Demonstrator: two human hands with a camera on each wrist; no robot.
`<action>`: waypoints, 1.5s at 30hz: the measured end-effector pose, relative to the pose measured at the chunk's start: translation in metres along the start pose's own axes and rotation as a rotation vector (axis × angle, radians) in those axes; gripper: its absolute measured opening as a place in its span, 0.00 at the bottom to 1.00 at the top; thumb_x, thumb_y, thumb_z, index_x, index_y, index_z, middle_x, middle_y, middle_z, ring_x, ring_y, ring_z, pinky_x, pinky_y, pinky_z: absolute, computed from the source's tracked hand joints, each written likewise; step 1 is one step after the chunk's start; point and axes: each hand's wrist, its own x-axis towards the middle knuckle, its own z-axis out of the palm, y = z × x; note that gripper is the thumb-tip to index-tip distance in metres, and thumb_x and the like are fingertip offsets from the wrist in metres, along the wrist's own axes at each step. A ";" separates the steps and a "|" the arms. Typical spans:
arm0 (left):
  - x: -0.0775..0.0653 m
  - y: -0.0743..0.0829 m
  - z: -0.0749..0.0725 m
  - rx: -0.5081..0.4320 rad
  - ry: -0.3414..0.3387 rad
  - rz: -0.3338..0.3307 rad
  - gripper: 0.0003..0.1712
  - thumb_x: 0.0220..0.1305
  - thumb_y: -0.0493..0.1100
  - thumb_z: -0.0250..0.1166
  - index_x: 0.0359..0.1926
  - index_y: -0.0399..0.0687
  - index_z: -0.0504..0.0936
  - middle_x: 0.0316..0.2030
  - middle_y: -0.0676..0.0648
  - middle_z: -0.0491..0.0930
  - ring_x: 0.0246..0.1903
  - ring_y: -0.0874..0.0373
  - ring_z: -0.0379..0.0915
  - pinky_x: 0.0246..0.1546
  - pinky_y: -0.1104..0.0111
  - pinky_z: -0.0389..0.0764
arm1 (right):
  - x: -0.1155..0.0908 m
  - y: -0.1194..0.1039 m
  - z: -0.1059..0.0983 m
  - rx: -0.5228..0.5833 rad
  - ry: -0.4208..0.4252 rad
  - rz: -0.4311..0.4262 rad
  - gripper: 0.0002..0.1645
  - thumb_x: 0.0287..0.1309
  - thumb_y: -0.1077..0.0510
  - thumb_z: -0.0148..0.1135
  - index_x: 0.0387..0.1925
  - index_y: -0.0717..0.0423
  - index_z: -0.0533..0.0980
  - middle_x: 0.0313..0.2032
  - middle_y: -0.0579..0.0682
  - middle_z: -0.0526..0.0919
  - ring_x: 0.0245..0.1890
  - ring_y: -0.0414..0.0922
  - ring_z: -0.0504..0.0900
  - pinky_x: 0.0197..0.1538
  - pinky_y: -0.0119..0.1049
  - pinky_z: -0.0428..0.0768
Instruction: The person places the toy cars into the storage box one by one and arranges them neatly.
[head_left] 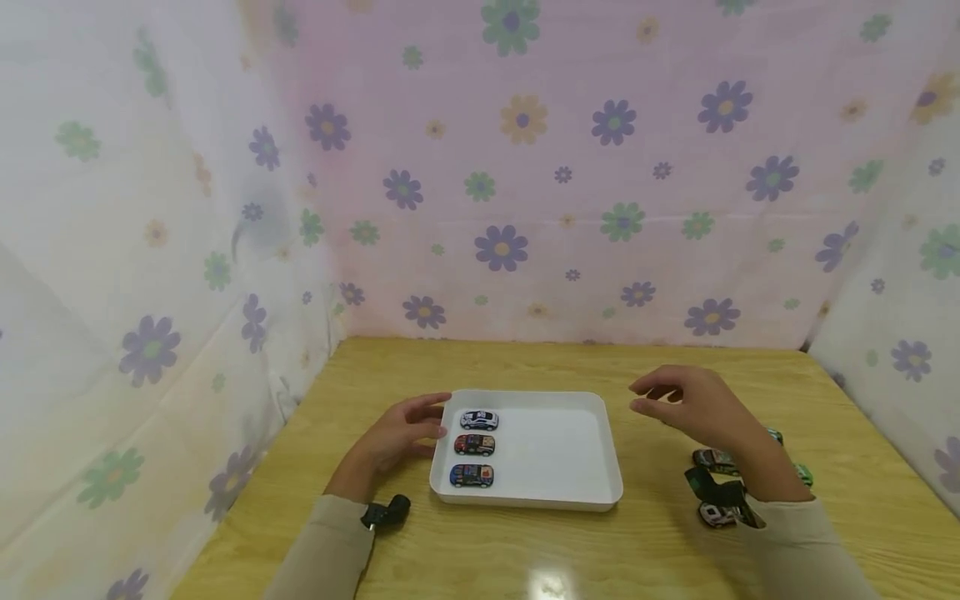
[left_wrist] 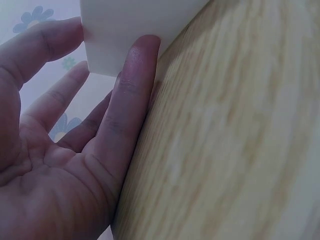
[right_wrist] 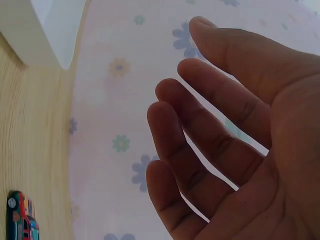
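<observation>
My left hand is at the left side of a white rectangular tray, fingers relaxed. In the left wrist view its fingertips touch the tray's outer wall. Three toy cars stand in a column along the tray's left side: a white-and-dark one at the back, a red one in the middle, a blue one in front. To the right of the tray, my right hand hovers over the table, its fingers loosely bent and holding nothing.
Several more toy cars lie on the wooden table under and around the right forearm, among them a dark one, a green one and a pale-and-dark one. Flowered cloth closes off the back and both sides.
</observation>
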 end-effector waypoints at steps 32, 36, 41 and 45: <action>0.001 0.000 0.000 0.023 0.019 -0.007 0.39 0.63 0.35 0.73 0.73 0.61 0.74 0.72 0.41 0.70 0.63 0.45 0.75 0.50 0.51 0.88 | -0.015 0.071 -0.007 -0.016 -0.172 0.451 0.40 0.68 0.46 0.67 0.69 0.69 0.70 0.66 0.75 0.71 0.59 0.73 0.74 0.50 0.62 0.82; 0.001 0.000 -0.001 0.024 0.013 -0.007 0.39 0.63 0.36 0.73 0.73 0.61 0.74 0.72 0.41 0.70 0.63 0.45 0.75 0.50 0.51 0.88 | -0.015 0.077 -0.004 -0.012 -0.199 0.464 0.40 0.67 0.47 0.68 0.68 0.71 0.70 0.64 0.76 0.73 0.57 0.71 0.77 0.47 0.58 0.85; 0.002 0.000 -0.002 0.024 0.007 -0.007 0.38 0.64 0.35 0.72 0.73 0.61 0.73 0.72 0.41 0.70 0.63 0.45 0.75 0.51 0.51 0.88 | -0.015 0.082 -0.002 -0.027 -0.202 0.453 0.41 0.64 0.46 0.70 0.66 0.72 0.71 0.60 0.76 0.76 0.54 0.71 0.79 0.46 0.59 0.84; 0.001 0.001 -0.002 0.024 0.006 -0.004 0.38 0.64 0.35 0.72 0.73 0.60 0.73 0.72 0.41 0.70 0.63 0.45 0.75 0.50 0.50 0.88 | -0.014 0.082 -0.002 -0.028 -0.202 0.451 0.41 0.64 0.46 0.70 0.66 0.71 0.72 0.59 0.75 0.77 0.53 0.70 0.80 0.45 0.59 0.84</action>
